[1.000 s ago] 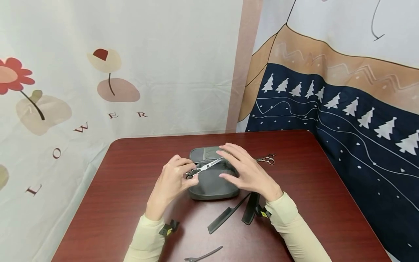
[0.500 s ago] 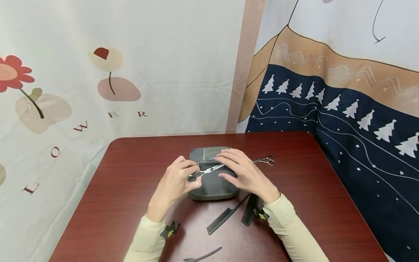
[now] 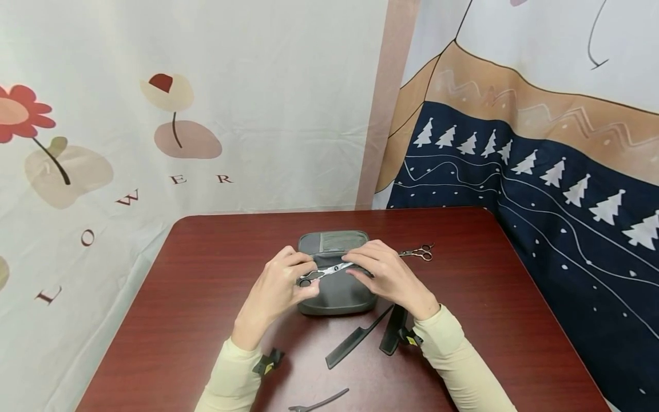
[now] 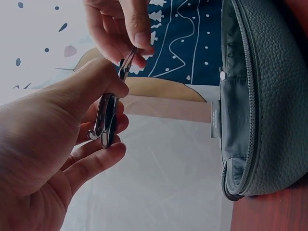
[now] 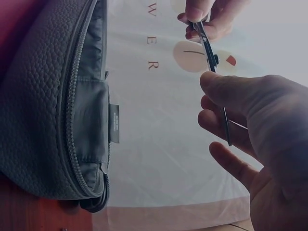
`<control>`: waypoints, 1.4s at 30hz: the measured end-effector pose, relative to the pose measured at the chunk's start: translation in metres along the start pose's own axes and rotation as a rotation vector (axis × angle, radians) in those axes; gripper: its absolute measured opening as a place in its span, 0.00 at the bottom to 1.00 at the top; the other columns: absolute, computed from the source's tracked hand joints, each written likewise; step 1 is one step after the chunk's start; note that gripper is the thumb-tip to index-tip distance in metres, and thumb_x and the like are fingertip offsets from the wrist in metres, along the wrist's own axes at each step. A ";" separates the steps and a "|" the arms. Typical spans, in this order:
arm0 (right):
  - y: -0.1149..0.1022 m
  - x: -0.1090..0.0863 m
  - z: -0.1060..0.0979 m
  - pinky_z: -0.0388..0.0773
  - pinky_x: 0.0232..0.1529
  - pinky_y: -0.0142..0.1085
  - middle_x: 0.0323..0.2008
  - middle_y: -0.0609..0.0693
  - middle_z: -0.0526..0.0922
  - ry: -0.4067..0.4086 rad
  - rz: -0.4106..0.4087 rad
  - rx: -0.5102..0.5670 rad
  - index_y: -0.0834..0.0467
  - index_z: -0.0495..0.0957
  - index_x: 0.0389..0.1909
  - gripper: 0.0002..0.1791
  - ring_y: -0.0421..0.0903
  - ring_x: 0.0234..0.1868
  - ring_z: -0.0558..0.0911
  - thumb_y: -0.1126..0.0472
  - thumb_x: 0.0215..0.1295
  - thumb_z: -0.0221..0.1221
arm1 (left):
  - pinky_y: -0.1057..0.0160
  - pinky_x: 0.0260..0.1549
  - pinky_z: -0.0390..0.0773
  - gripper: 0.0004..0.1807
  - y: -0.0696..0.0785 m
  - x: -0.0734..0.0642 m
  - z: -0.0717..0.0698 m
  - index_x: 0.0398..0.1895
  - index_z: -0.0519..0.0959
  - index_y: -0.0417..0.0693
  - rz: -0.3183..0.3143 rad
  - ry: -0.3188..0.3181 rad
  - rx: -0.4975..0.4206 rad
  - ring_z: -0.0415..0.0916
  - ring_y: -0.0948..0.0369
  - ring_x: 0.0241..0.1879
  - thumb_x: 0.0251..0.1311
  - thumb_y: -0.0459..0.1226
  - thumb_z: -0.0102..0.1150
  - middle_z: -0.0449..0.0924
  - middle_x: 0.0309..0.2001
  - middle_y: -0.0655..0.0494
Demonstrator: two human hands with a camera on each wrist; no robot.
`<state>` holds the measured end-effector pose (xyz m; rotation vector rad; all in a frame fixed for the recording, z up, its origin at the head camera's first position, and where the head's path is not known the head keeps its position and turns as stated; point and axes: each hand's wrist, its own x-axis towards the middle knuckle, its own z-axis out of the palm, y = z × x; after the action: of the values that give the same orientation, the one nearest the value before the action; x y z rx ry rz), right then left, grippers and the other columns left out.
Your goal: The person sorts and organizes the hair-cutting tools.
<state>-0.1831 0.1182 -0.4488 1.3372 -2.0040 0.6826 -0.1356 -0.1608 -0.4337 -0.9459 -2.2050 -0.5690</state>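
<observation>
Both hands hold one pair of silver hair scissors (image 3: 333, 269) above a dark grey zip case (image 3: 337, 294). My left hand (image 3: 280, 283) pinches the finger rings between thumb and fingers, as the left wrist view also shows. On the blade side, my right hand (image 3: 388, 274) has its thumb against one face and fingers behind the other; the blade (image 5: 226, 127) extends past the thumb in the right wrist view. The case is unzipped, with a dark lining pocket (image 5: 89, 120) and a small label (image 5: 114, 123) at its opening.
A second pair of scissors (image 3: 419, 252) lies right of the case, partly hidden behind my right hand. Nearer me on the red-brown table (image 3: 206, 297) are a tail comb (image 3: 352, 346), a wide black comb (image 3: 393, 332) and a thin grey tool (image 3: 324, 401). Printed curtains hang behind.
My right hand has come down and left, its thumb and fingers closing onto the scissors' blades. The scissors have lowered slightly and tilted flatter. My left hand keeps its grip on the rings.
</observation>
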 end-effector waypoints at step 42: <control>-0.001 -0.001 0.004 0.89 0.54 0.38 0.49 0.48 0.96 0.009 -0.066 -0.078 0.56 0.94 0.55 0.15 0.46 0.49 0.90 0.71 0.70 0.74 | 0.67 0.28 0.76 0.03 0.001 -0.003 -0.011 0.28 0.93 0.49 -0.204 -0.128 -0.194 0.81 0.60 0.27 0.48 0.33 0.76 0.93 0.30 0.60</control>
<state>-0.1829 0.1155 -0.4526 1.3451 -1.9506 0.5734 -0.1295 -0.1684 -0.4280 -0.8805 -2.4114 -0.8512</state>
